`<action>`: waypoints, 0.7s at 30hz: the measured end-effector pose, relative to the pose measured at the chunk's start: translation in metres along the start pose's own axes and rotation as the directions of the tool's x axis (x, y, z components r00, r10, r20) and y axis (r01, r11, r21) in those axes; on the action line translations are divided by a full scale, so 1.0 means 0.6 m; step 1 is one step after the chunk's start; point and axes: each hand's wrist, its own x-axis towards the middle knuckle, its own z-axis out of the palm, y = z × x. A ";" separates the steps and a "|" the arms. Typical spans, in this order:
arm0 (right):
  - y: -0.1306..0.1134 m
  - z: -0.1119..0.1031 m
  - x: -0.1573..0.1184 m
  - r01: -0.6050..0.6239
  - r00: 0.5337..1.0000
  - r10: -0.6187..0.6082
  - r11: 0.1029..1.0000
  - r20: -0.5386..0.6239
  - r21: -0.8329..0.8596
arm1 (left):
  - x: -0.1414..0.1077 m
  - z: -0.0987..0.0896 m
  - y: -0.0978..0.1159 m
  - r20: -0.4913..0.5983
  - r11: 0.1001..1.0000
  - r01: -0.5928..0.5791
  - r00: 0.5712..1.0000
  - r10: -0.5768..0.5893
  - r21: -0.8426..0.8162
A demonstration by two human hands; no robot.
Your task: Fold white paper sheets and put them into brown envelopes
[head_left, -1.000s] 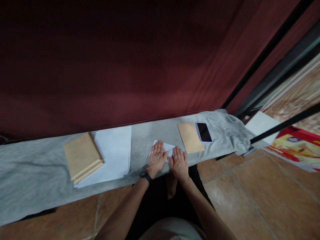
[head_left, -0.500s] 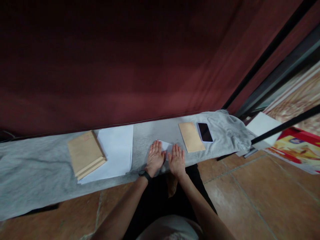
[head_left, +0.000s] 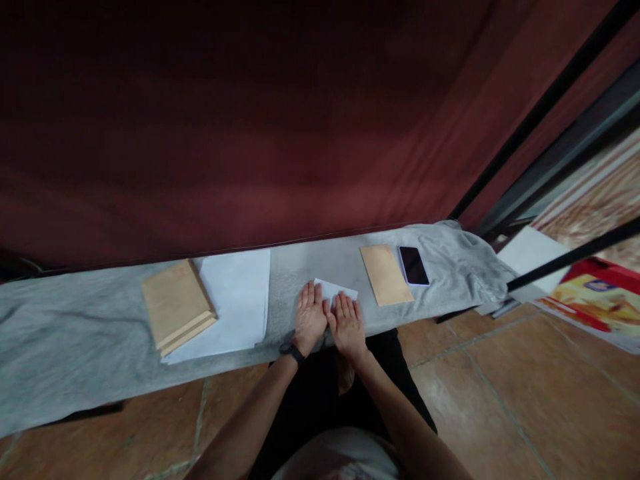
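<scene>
A small piece of white paper (head_left: 336, 289), apparently folded, lies on the grey cloth in front of me, partly covered by both hands. My left hand (head_left: 309, 320) rests flat on its left side, fingers stretched out. Flat on the paper's nearer part, my right hand (head_left: 347, 325) has its fingers extended and its thumb close to the left hand. Right of the hands lies a brown envelope (head_left: 387, 275). On the left, a stack of brown envelopes (head_left: 176, 299) sits partly over large white paper sheets (head_left: 240, 300).
The grey cloth (head_left: 95, 340) covers a long narrow bench against a dark red wall (head_left: 300, 160). A phone (head_left: 414, 266) lies beyond the single envelope. At the right are a black pole (head_left: 575, 257) and a red and yellow box (head_left: 595, 297) near the tiled floor (head_left: 480, 387).
My right hand has slid left across the paper, closer to my left hand, uncovering the paper's right corner. The left hand stays nearly in place. The view has shifted slightly.
</scene>
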 end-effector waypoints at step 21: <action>-0.001 -0.011 0.002 0.009 1.000 -0.008 1.000 0.014 -0.028 | 0.055 -0.069 -0.030 0.196 0.928 0.336 0.932 -0.303 -0.160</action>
